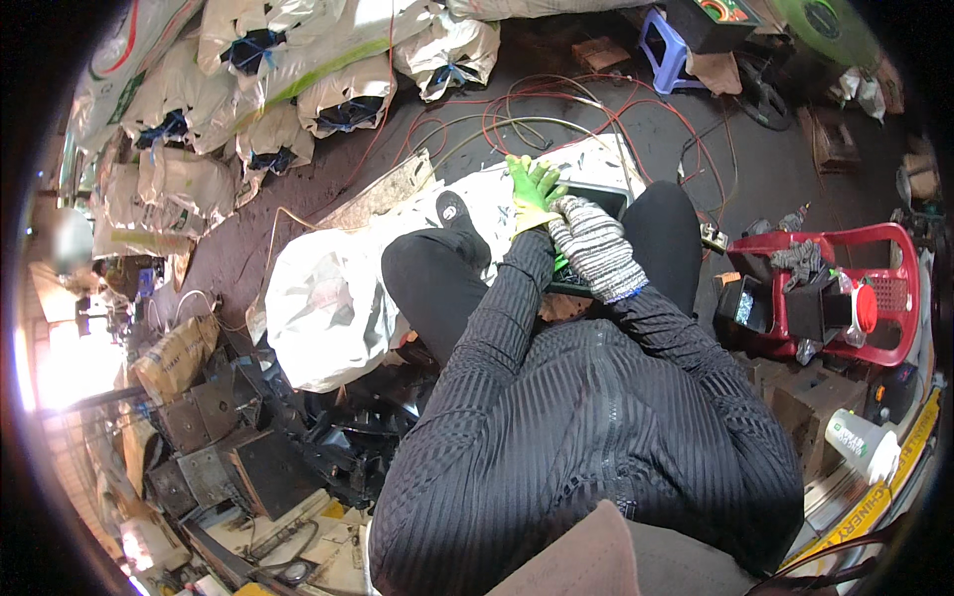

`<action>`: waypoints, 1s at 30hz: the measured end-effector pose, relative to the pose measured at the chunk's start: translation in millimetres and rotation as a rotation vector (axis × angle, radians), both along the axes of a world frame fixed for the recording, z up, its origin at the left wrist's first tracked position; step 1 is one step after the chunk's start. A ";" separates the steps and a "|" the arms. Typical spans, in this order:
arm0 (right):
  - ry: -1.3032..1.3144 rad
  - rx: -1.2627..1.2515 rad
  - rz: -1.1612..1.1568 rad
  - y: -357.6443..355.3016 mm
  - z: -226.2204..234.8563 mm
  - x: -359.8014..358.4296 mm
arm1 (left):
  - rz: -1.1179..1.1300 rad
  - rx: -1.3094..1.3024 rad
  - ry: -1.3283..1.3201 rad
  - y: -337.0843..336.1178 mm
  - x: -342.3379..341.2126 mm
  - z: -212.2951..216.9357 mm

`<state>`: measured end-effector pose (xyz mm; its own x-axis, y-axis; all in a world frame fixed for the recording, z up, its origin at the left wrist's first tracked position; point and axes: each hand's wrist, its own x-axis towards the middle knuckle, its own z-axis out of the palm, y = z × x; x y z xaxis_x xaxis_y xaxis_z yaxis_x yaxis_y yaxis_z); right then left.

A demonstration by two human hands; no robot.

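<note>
My left hand (534,191) wears a bright green glove with a yellowish cuff, and its fingers are spread, pointing away from me. Against its right side, my right hand (598,250) is in a grey-and-white knitted glove. The right fingertips close on the edge of the green glove near the wrist. Below both hands, between my knees, sits a dark tray (608,202), mostly covered by the hands. A second bit of green material (559,262) shows under the right hand; its shape is hidden.
A large white sack (328,310) stands by my left knee. Full white bags (348,94) line the far left. Red hoses (651,104) coil across the floor ahead. To the right, a red plastic chair (899,288) carries black boxes; a blue stool (664,55) stands farther off.
</note>
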<state>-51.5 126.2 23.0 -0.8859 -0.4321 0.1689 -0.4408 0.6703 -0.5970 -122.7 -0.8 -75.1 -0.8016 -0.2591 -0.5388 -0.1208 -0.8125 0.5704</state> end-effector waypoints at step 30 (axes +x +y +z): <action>-0.394 -0.477 0.477 39.5 18.8 41.2 | -0.166 -0.438 -0.304 -61.2 43.4 -31.9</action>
